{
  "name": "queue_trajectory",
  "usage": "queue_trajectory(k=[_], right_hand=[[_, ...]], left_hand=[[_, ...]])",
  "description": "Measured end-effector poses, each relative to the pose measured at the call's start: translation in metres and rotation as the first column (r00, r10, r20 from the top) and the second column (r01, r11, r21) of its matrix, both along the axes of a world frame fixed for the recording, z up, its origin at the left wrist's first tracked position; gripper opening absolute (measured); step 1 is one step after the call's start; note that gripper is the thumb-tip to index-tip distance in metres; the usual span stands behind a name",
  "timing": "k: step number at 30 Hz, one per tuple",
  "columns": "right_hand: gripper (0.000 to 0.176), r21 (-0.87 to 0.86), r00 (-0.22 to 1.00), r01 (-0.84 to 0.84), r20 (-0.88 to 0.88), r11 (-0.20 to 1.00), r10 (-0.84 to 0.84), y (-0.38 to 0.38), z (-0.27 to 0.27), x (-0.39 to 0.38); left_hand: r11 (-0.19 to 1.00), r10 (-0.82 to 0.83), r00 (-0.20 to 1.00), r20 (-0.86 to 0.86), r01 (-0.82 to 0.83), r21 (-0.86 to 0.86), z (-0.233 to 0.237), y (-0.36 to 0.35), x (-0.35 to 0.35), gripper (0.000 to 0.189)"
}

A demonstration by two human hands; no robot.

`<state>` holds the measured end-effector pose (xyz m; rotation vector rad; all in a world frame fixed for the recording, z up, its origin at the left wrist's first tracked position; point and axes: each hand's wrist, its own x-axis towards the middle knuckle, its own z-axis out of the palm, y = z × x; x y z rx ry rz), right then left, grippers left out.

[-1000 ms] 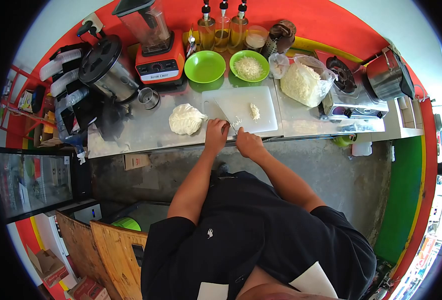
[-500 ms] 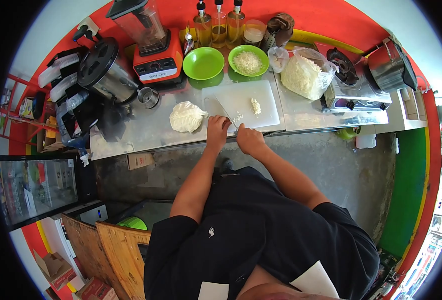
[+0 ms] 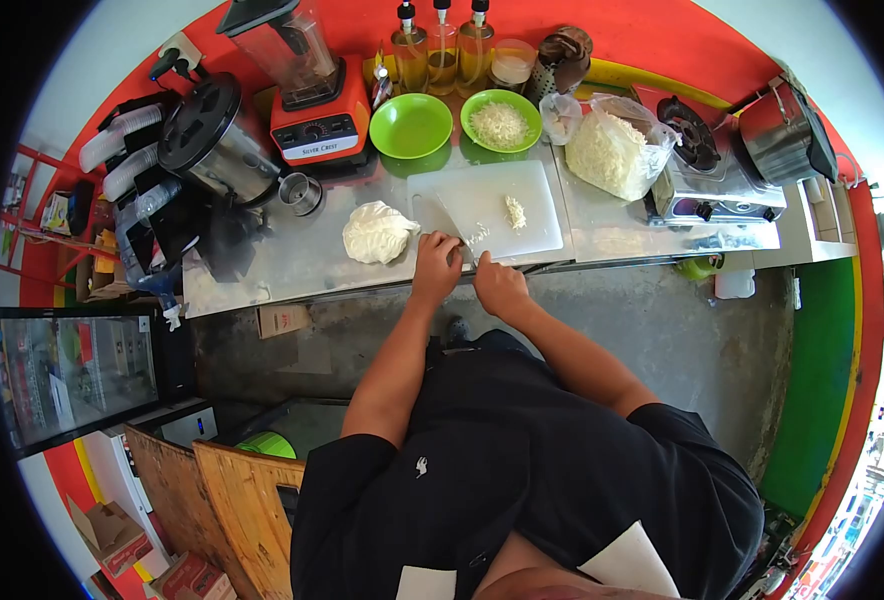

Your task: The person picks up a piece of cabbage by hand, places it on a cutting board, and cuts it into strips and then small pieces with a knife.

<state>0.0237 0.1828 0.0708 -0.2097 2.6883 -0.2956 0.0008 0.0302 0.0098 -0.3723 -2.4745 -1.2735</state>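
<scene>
A white cutting board (image 3: 507, 195) lies on the steel counter (image 3: 292, 265). My left hand (image 3: 436, 262) rests curled at the board's near left corner, fingers on a small piece of cabbage (image 3: 474, 238). My right hand (image 3: 500, 286) grips the handle of a knife (image 3: 450, 222), whose blade runs up and left across the board beside my left fingers. A small heap of shredded cabbage (image 3: 513, 212) sits mid-board. A pale cabbage chunk (image 3: 376, 232) lies on the counter left of the board.
Behind the board stand an empty green bowl (image 3: 411, 124), a green bowl of shreds (image 3: 501, 121) and a bag of shredded cabbage (image 3: 612, 150). A red blender (image 3: 312, 95), a steel pot (image 3: 212, 145), oil bottles (image 3: 442, 50) and a gas stove (image 3: 707, 170) line the counter.
Both hands stay at the board's near edge with the knife between them; only small shifts of the blade and of the view show.
</scene>
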Motion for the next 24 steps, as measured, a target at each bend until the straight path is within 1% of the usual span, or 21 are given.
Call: queue_trajectory(k=[3, 5, 6, 8, 12, 15, 17, 21, 23, 24], right_hand=[[0.019, -0.032, 1.000, 0.021, 0.015, 0.999, -0.020, -0.001, -0.003, -0.004], [0.019, -0.033, 0.999, -0.044, -0.028, 0.998, 0.043, 0.002, -0.002, -0.009], [0.019, -0.036, 0.999, -0.036, -0.028, 0.999, 0.035, 0.003, 0.001, -0.008], [0.019, -0.033, 0.999, -0.036, 0.013, 0.999, 0.036, 0.003, 0.008, -0.010], [0.020, -0.028, 0.998, 0.052, 0.030, 0.998, -0.051, 0.002, -0.001, 0.000], [0.021, -0.051, 0.999, 0.039, 0.035, 0.998, -0.038, 0.004, -0.002, -0.004], [0.022, -0.024, 0.999, -0.024, 0.045, 0.999, 0.025, 0.004, 0.000, -0.010], [0.022, -0.012, 0.998, -0.038, 0.042, 0.999, 0.039, 0.001, 0.005, -0.004], [0.019, -0.007, 0.999, -0.018, -0.027, 1.000, 0.018, 0.000, 0.001, 0.008], [0.019, -0.005, 0.999, -0.019, -0.027, 1.000, 0.018, -0.001, 0.000, 0.012]], left_hand=[[1.000, -0.004, 1.000, 0.004, 0.004, -0.004, 0.000, 0.000, -0.002, 0.011], [1.000, 0.001, 1.000, 0.011, -0.001, -0.002, 0.000, 0.001, -0.001, 0.011], [1.000, 0.010, 1.000, 0.012, -0.010, 0.003, 0.000, 0.001, -0.001, 0.011], [1.000, 0.011, 1.000, 0.010, -0.011, 0.002, 0.001, 0.002, -0.001, 0.011], [1.000, 0.028, 0.999, 0.020, -0.028, 0.000, -0.001, 0.001, -0.003, 0.010], [1.000, 0.005, 0.999, 0.040, -0.006, 0.012, 0.000, -0.001, -0.003, 0.009], [1.000, 0.003, 0.999, 0.050, -0.004, 0.015, 0.000, -0.001, -0.001, 0.008], [1.000, 0.010, 0.998, 0.064, -0.011, 0.008, 0.001, -0.003, -0.001, 0.007], [1.000, 0.005, 0.997, 0.083, -0.006, 0.008, 0.003, -0.004, 0.000, 0.007], [1.000, 0.002, 0.995, 0.100, -0.003, 0.007, 0.003, -0.005, -0.001, 0.008]])
